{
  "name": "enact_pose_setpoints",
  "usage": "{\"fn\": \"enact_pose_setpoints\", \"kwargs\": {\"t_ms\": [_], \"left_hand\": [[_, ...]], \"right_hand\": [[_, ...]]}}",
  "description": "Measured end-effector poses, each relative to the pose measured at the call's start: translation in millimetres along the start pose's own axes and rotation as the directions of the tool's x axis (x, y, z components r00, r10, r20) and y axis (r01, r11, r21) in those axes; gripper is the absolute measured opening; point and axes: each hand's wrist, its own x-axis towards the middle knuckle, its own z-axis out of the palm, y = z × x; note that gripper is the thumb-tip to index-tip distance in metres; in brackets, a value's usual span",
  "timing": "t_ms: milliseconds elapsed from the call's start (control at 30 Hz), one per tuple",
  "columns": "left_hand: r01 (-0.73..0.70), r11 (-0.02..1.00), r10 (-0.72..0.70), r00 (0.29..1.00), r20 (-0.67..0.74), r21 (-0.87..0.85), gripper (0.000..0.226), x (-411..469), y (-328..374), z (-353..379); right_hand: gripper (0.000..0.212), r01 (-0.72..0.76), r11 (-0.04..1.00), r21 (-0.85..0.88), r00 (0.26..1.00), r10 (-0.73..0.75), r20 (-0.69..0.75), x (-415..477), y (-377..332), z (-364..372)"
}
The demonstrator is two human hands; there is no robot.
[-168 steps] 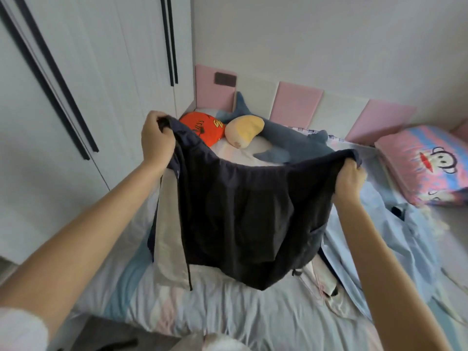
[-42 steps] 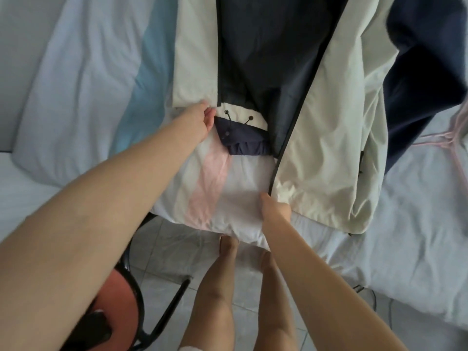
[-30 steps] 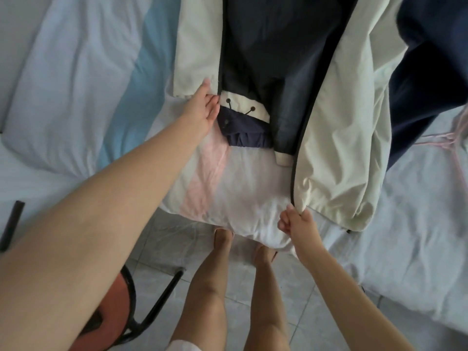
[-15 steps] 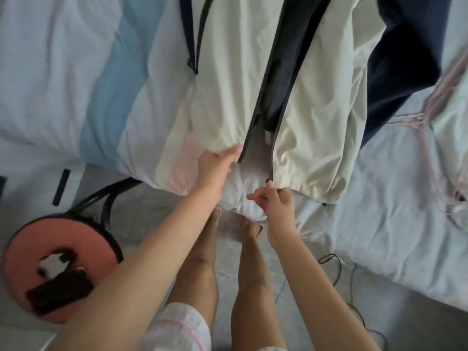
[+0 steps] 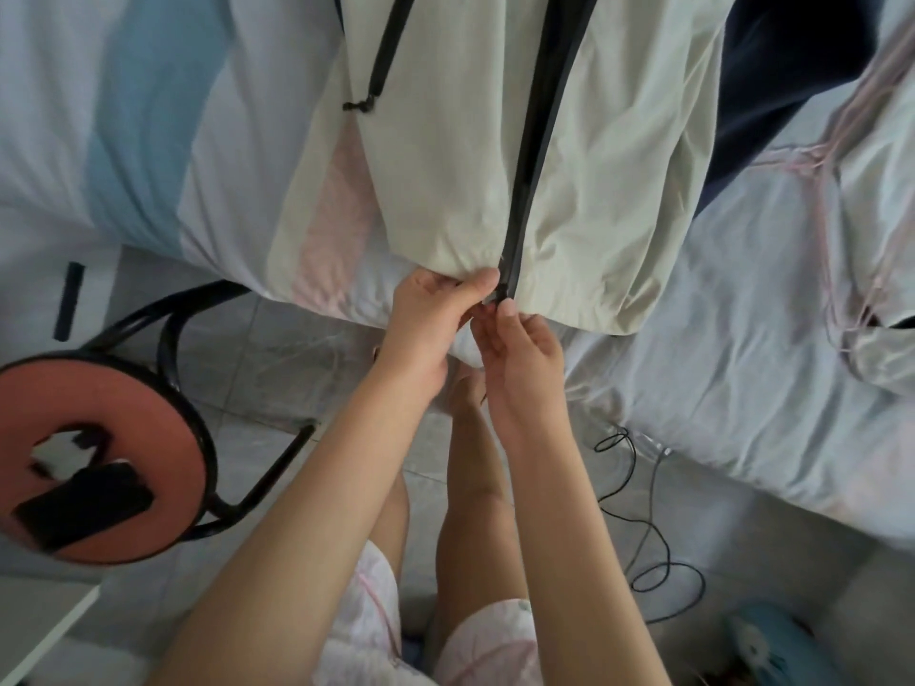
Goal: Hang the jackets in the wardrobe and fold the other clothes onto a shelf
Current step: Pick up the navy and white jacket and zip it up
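Jacket (image 5: 445,156) cream, dark zip; left hand (image 5: 435,309), right hand (image 5: 520,339) pinching hem

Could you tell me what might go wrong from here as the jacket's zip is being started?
The left hand bunches the jacket hem beside the zip; loose fabric could catch once the right hand pulls. The hem lies at the bed edge, so the jacket may slide off. A cable loops on the floor by the feet, a trip hazard.
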Motion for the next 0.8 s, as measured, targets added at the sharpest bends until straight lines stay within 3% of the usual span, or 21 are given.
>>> {"fn": "enact_pose_setpoints", "kwargs": {"t_ms": [167,801], "left_hand": [[0.01,0.992,-0.002,0.998,0.065,-0.126,0.012,-12.6,5.9,8.3],[-0.075,0.992,0.08,0.996,0.048,-0.105,0.016,-21.6,16.4,8.0]], "right_hand": [[0.016,-0.011,0.982,0.186,0.999,0.004,0.038,-9.6,-3.1,4.0],[0.023,0.021,0.963,0.27,0.999,-0.027,0.021,-17.1,-1.6,22.7]]}}
